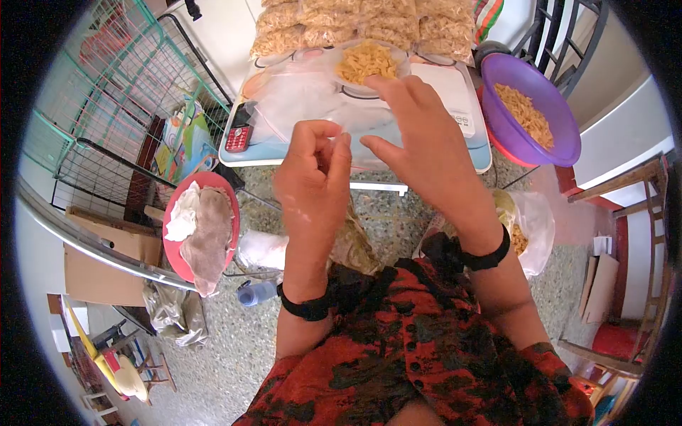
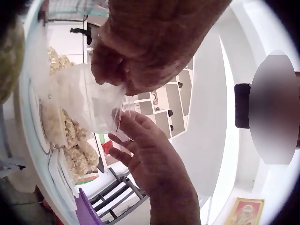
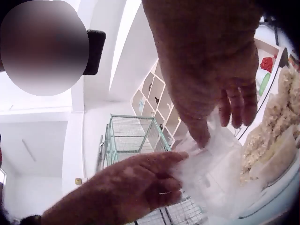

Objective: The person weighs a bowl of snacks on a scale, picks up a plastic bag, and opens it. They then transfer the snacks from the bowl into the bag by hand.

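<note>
My left hand [image 1: 312, 170] has its fingers curled and pinches the edge of a clear plastic bag [image 2: 91, 101] at the near side of the table. To its right, my right hand [image 1: 437, 145] has thumb and fingers spread wide apart. The right thumb touches the bag [image 3: 220, 164] near its mouth in the right wrist view. No contents can be made out in the bag. Beyond the hands, a bowl of yellow pieces [image 1: 366, 62] stands on the table [image 1: 266, 151]. Flat clear bags [image 1: 295, 92] lie left of the bowl.
Filled bags [image 1: 366, 20] are stacked at the table's back. A red phone [image 1: 239, 138] lies at the left edge. A purple basin [image 1: 568, 128] of pieces stands right of the table, a pink basin [image 1: 229, 238] with cloths on the left. A wire cage [image 1: 121, 92] stands at far left.
</note>
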### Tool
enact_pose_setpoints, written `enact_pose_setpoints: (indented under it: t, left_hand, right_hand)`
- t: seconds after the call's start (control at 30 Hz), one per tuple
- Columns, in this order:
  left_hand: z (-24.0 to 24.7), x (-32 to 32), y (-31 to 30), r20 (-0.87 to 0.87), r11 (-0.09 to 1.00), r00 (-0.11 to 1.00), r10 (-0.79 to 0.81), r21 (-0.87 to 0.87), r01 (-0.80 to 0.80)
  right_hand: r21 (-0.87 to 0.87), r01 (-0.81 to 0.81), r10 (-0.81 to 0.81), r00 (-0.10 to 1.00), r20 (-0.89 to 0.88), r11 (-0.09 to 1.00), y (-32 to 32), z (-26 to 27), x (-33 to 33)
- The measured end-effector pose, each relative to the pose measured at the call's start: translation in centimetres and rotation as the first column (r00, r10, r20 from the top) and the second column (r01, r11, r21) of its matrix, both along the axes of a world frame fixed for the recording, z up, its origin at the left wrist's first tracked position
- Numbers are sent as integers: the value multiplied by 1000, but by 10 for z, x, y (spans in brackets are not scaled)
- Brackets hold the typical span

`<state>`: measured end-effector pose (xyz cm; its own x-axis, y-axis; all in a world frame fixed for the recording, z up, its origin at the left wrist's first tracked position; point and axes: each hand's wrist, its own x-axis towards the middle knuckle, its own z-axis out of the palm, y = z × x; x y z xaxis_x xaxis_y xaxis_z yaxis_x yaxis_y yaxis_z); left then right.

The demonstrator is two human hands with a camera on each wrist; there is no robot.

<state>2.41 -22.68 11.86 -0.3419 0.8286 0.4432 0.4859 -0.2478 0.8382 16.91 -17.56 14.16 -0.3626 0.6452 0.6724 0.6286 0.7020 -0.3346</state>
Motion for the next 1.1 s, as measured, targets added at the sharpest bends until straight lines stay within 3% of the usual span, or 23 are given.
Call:
enact_pose_setpoints:
  t: [0.13,0.3,0.43,0.53,0.63,0.73,0.83,0.93,1.03,1.1]
  left_hand:
    - [-2,6,-1,-25,996,996,-84,32,85]
    - [-3,7,-11,-12,957,972,-235,-178,229]
    - [-13,1,-6,70,968,976,-208,-127,216]
    - [-12,-3,0,197,992,976,-95,-59,109]
    - [-4,-8,3,251,999,968,-1,-34,10]
    - [-14,-19,12,271,999,962,17,25,-25]
    - [-12,-20,15,268,999,963,38,24,-46]
    - [-6,-15,17,279,999,959,42,-3,-43]
    - [-5,-14,19,342,998,939,45,35,-60]
    - [-12,-24,27,400,991,916,42,100,-89]
  right_hand:
    - [78,3,-15,987,162,997,8,-1,-7]
    - [96,109,-110,994,2,989,24,-9,-12]
    - [83,134,-127,988,-86,988,29,-15,-15]
    - [-52,71,-74,996,-53,996,25,-11,-10]
    - [-267,-157,120,981,-151,951,13,-5,-5]
    - [261,-116,127,992,-25,958,7,-2,3]
    - [323,-273,246,961,123,906,-5,-2,9]
    - [92,-196,180,971,158,976,-23,-4,-10]
    - [-138,-20,90,846,525,990,-14,-17,-11]
    - [-164,-59,136,845,516,985,-11,-17,-10]
